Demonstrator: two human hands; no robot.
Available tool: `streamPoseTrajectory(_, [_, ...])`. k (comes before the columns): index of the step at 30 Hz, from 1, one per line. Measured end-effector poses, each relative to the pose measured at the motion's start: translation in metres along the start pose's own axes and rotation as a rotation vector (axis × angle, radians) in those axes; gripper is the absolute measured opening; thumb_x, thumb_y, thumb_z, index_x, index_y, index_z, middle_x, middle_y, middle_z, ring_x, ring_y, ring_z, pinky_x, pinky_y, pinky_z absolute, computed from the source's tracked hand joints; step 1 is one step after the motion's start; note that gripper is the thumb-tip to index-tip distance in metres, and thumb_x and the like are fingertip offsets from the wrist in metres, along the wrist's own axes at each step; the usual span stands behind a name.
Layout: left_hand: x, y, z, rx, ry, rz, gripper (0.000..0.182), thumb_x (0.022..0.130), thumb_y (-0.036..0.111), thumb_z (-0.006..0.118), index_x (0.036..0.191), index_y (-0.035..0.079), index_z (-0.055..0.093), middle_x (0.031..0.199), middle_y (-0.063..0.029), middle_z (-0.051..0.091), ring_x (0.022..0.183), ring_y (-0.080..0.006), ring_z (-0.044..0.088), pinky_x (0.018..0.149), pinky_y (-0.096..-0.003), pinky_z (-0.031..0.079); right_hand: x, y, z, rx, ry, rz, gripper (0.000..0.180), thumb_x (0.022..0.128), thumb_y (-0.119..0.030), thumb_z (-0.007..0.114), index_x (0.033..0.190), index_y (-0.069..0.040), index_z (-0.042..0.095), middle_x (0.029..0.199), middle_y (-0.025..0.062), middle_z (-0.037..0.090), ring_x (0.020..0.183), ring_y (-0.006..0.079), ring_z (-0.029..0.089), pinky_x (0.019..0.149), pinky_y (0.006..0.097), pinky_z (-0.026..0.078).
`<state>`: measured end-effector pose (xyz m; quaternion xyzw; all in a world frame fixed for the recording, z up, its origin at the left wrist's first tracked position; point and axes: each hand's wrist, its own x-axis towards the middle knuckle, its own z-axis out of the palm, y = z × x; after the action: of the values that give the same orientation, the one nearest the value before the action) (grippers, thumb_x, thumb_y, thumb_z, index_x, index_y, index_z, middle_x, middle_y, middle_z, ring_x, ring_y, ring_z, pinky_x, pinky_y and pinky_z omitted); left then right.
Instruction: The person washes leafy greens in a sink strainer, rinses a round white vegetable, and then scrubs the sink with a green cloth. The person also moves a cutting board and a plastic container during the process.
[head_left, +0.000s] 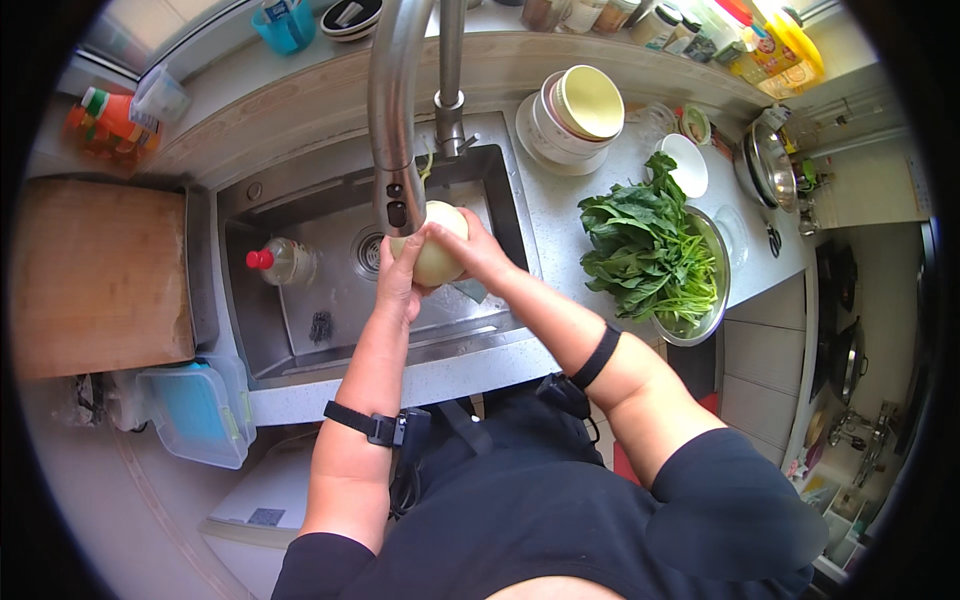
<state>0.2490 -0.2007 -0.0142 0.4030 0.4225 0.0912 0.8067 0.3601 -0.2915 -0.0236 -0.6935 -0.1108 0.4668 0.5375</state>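
My left hand (399, 274) and my right hand (476, 247) hold a smooth, round, pale yellow-green melon-like object (435, 259) over the stainless steel sink (352, 319). Left fingers and palm press its near left side, while the right hand wraps its right side. Its underside is hidden. Directly above hangs the pull-down head of the steel faucet (397, 150), close to the object; whether water runs cannot be made out. A clear bottle with a red cap (281, 260) lies in the sink, left of the drain (369, 253). Nearer me is a dark scouring pad (321, 326).
Leafy greens (637, 247) overhang a metal bowl (718, 262) on the right counter. Behind them stand stacked bowls (570, 112) and a white bowl (685, 166). A wooden cutting board (97, 277) is left of the sink, with a clear plastic container (199, 412) below it.
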Motion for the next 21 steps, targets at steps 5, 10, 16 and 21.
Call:
streamPoseTrajectory(5, [-0.005,0.004,-0.021,-0.240,-0.153,-0.083,0.086,0.069,0.050,0.074,0.134,0.014,0.031,0.124,-0.0139,0.046,0.106,-0.0327,0.055,0.076,-0.0512,0.054,0.015,-0.020,-0.033,-0.305,-0.236,0.003,0.057,0.089,-0.051,0.054,0.122,-0.004,0.057,0.098,0.0109,0.064,0.092,0.0173,0.061,0.073,0.0299,0.052])
streamPoseTrajectory(10, [-0.010,0.013,-0.041,0.009,0.203,0.055,0.087,0.065,0.044,0.080,0.133,0.016,0.033,0.122,-0.0114,0.047,0.103,-0.0292,0.056,0.072,-0.0479,0.055,0.086,-0.056,-0.062,-0.354,-0.068,-0.169,0.038,0.092,-0.035,0.054,0.110,-0.002,0.061,0.100,0.0099,0.065,0.090,0.0160,0.061,0.079,0.0312,0.049])
streamPoseTrajectory(16, [-0.023,0.017,-0.057,0.169,0.364,0.135,0.089,0.063,0.037,0.083,0.133,0.015,0.034,0.121,-0.0107,0.048,0.104,-0.0260,0.055,0.074,-0.0430,0.053,0.110,-0.081,-0.073,-0.039,-0.183,-0.129,0.031,0.097,-0.029,0.048,0.106,-0.001,0.060,0.100,0.0077,0.065,0.092,0.0147,0.060,0.082,0.0304,0.048])
streamPoseTrajectory(21, [-0.022,0.011,-0.059,0.410,0.417,0.401,0.092,0.059,0.033,0.086,0.133,0.013,0.036,0.119,-0.0124,0.051,0.105,-0.0258,0.055,0.083,-0.0383,0.050,0.068,-0.089,-0.066,-0.619,-0.348,-0.040,0.074,0.079,-0.050,0.067,0.131,-0.003,0.044,0.135,0.0183,0.044,0.123,0.0289,0.045,0.099,0.0386,0.041])
